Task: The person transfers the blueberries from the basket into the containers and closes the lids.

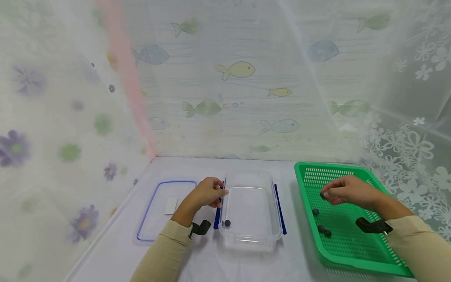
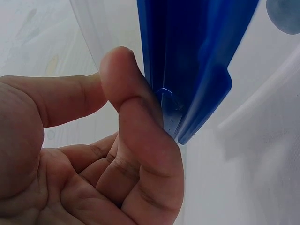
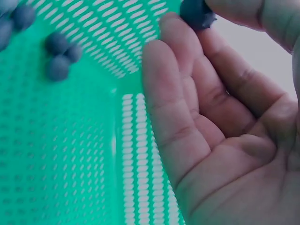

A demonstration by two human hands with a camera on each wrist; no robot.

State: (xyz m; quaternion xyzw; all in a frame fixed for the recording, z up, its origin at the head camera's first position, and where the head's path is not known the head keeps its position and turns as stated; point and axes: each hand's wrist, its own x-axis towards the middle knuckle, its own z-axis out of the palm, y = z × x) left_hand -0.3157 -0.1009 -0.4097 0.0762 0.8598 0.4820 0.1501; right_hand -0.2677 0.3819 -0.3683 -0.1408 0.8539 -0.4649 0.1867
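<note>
My left hand [image 1: 207,192] pinches the left rim of a clear plastic food container [image 1: 250,243] between thumb and fingers, beside its hanging blue side latch [image 2: 187,56]. A single blueberry [image 1: 227,223] lies in the container's near left corner. Over the green basket [image 1: 327,165], my right hand [image 1: 347,190] holds another blueberry [image 3: 197,13] between thumb and fingertips. Several loose blueberries [image 1: 327,233] lie below it on the basket's floor, toward the left side; the right wrist view shows a cluster of berries [image 3: 58,68] there.
To the left lies a clear lid with a blue seal [image 1: 148,211], bearing a small white rectangle [image 1: 171,205]. The container's right blue latch [image 1: 280,209] hangs outward, facing the basket. Patterned sheets [image 1: 225,90] enclose the white table [image 1: 215,268] at the back and sides.
</note>
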